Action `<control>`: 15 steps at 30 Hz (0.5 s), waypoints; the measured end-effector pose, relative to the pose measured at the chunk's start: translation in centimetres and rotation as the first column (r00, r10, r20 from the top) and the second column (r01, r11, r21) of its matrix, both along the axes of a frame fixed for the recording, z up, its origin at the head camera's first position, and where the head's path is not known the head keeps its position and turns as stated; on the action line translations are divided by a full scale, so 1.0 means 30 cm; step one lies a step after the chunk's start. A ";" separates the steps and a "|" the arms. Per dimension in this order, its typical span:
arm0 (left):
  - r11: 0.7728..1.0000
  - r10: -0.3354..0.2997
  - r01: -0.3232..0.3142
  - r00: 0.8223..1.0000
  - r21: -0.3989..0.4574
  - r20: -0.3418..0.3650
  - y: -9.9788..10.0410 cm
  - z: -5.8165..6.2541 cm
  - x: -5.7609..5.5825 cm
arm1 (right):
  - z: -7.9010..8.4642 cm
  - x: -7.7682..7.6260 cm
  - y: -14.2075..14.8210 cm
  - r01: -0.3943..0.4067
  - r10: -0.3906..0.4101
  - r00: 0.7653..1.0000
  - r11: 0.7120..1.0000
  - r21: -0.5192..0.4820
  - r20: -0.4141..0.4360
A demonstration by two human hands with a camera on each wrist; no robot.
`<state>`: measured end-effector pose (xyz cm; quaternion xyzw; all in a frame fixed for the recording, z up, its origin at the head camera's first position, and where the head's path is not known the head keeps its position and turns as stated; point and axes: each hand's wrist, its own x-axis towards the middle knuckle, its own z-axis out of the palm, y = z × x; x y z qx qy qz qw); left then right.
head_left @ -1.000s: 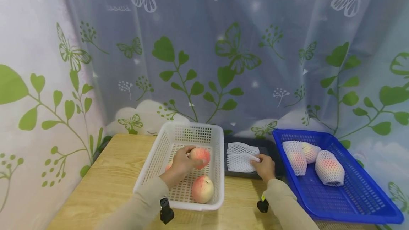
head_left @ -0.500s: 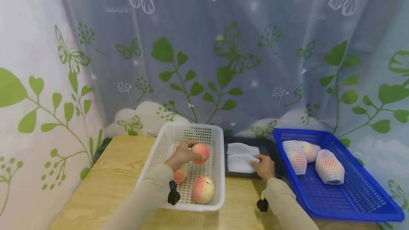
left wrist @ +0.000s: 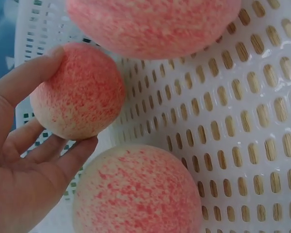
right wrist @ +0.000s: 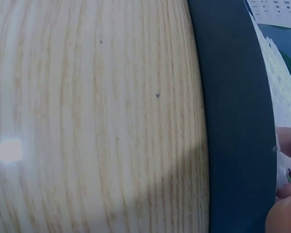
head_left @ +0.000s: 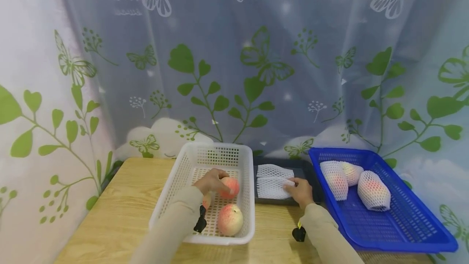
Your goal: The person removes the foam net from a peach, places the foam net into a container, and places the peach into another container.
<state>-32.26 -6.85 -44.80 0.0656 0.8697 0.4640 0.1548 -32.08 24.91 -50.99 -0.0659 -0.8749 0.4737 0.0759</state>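
In the head view my left hand (head_left: 211, 181) grips a pink-red peach (head_left: 231, 188) inside the white basket (head_left: 250, 199). The left wrist view shows thumb and fingers curled about this peach (left wrist: 85, 90) from one side. A larger peach (head_left: 230, 220) lies nearer the basket's front. Another peach (head_left: 207, 201) is mostly hidden behind my left wrist. To the right, my right hand (head_left: 302, 192) pinches the right end of a white foam fruit net (head_left: 272, 188) lying in the dark tray (head_left: 307, 171). Only a few fingertips (right wrist: 288, 141) enter the right wrist view.
At the right stands a blue basket (head_left: 399, 231) with peaches (head_left: 374, 192) in white foam nets. A second flat foam net (head_left: 275, 170) lies behind the pinched one. The wooden table (head_left: 121, 199) extends left, and a printed curtain (head_left: 227, 72) hangs behind.
My left hand raises the peach slightly toward the back of the basket, then brings it lower again. My right hand keeps its pinch on the foam net. The head view shifts slightly.
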 end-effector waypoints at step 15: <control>0.996 -0.081 0.079 0.995 0.043 0.061 -0.038 -0.011 0.000 | 0.014 0.003 0.000 -0.009 0.010 0.999 1.000 -0.012 0.048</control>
